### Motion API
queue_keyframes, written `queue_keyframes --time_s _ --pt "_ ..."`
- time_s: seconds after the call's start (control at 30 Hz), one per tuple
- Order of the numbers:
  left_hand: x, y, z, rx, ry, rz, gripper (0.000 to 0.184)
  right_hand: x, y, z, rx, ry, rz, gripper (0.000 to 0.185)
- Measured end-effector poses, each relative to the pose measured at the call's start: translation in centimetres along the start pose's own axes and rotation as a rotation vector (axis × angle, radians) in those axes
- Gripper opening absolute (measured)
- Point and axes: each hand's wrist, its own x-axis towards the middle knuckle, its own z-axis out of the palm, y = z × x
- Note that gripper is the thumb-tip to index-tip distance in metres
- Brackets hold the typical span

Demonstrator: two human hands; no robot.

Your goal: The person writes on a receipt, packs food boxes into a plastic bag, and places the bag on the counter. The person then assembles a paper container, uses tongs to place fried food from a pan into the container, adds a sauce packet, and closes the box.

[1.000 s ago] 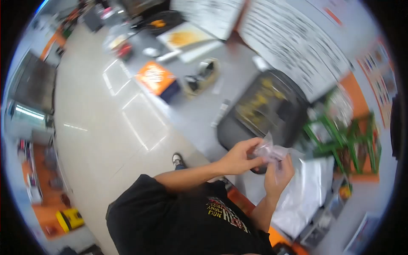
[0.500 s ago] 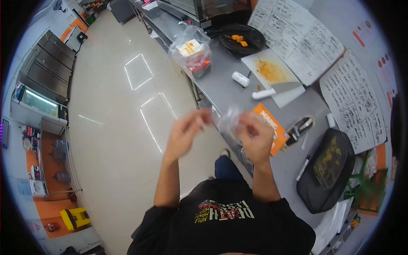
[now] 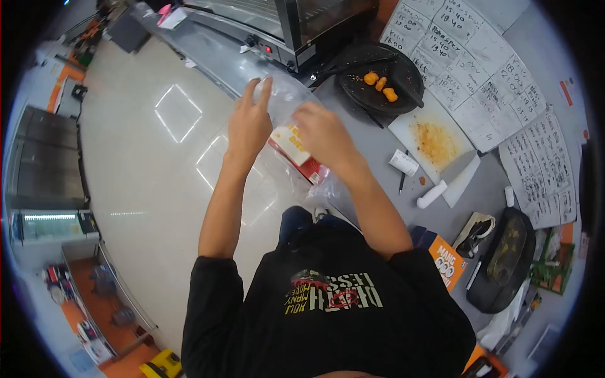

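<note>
My left hand [image 3: 250,123] is at the left edge of a clear plastic bag [image 3: 290,91], two fingers stretched out and apart. My right hand [image 3: 324,135] is on the other side of the bag's mouth, fingers bent together and slightly blurred, gripping the plastic film. Inside the bag, a white and yellow box [image 3: 289,146] lies on top of a red box [image 3: 310,169]. My right hand covers part of the upper box.
A black pan [image 3: 403,66] with several orange pieces [image 3: 381,85] stands beyond the bag. A stained cutting board [image 3: 435,142], a knife [image 3: 432,194] and a white roll [image 3: 403,162] lie to the right. A glass-fronted appliance [image 3: 252,25] stands at the back.
Both hands have moved up and forward to the bag with the boxes. Earlier they were nearer my body, with crumpled clear plastic at my right hand. The view has shifted along the counter.
</note>
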Motion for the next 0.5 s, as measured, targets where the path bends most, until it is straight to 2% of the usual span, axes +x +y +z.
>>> queue_keyframes --time_s 0.07,0.13,0.2,0.27,0.3,0.37,0.43,0.5 --pt "0.9 -2.0 0.0 -0.180 0.076 -0.025 0.053 2.2 1.1 4.5 -0.114 -0.190 -0.018 0.020" --pt "1.7 -3.6 -0.6 -0.357 0.111 0.021 0.045 4.0 2.0 8.8 -0.294 -0.342 0.085 0.018" --pt "2.4 -3.6 -1.5 -0.622 0.100 -0.028 0.034 5.7 4.3 12.7 -0.392 -0.762 0.167 0.014" --pt "2.9 -4.6 -2.3 -0.834 0.031 -0.121 0.014 6.0 5.2 15.3 -0.360 -0.774 0.238 0.012" --pt "3.5 -5.5 -3.1 -0.888 -0.078 -0.100 0.011 6.0 5.2 15.2 -0.348 -0.774 0.271 0.012" --pt "4.6 -6.9 -3.6 -1.217 -0.300 -0.202 0.012 6.7 2.2 11.4 -0.327 -0.762 0.318 0.017" --pt "5.6 -8.4 -3.2 -1.489 -0.493 -0.292 0.016 4.0 1.6 11.5 -0.200 -0.408 0.321 0.026" --pt "6.7 -8.9 -3.5 -1.572 -0.640 -0.384 0.016 1.9 -1.3 9.7 -0.167 -0.201 0.287 0.038"
